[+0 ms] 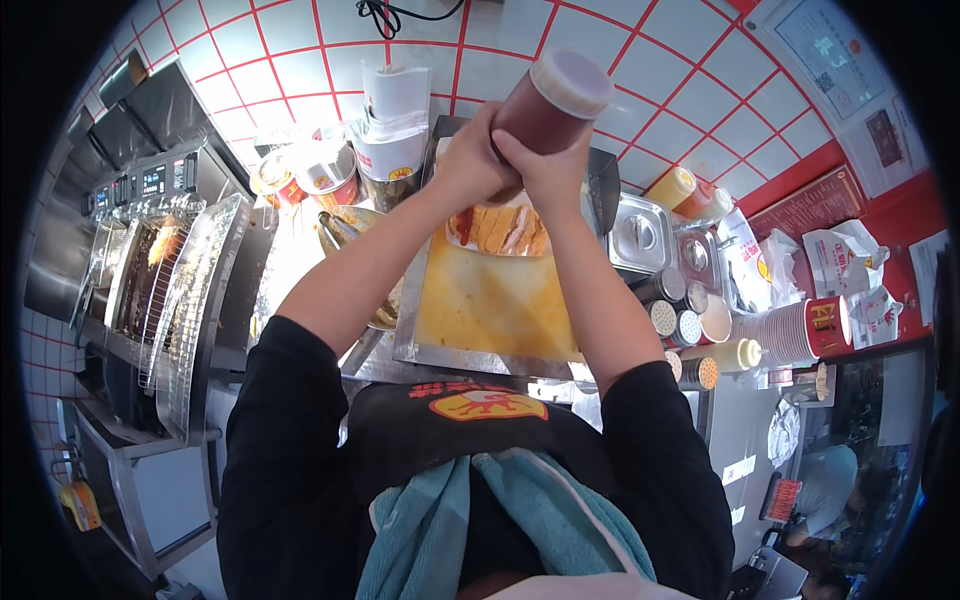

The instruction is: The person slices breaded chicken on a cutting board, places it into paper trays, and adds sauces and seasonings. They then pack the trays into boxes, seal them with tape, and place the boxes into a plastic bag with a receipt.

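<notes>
Both my left hand and my right hand are closed around a dark red sauce squeeze bottle, held tilted with its broad whitish end up and away from me. Its lower end is hidden by my hands. Beneath them, sliced breaded cutlet lies in a white paper wrapper or tray, with red sauce at its left end. This rests on the far part of a yellow-stained cutting board set in a metal tray.
Metal tongs rest in a bowl at left, near a deep fryer with wire racks. Lidded steel containers, shakers, a pale sauce bottle and stacked paper cups crowd the right. A tiled wall stands behind.
</notes>
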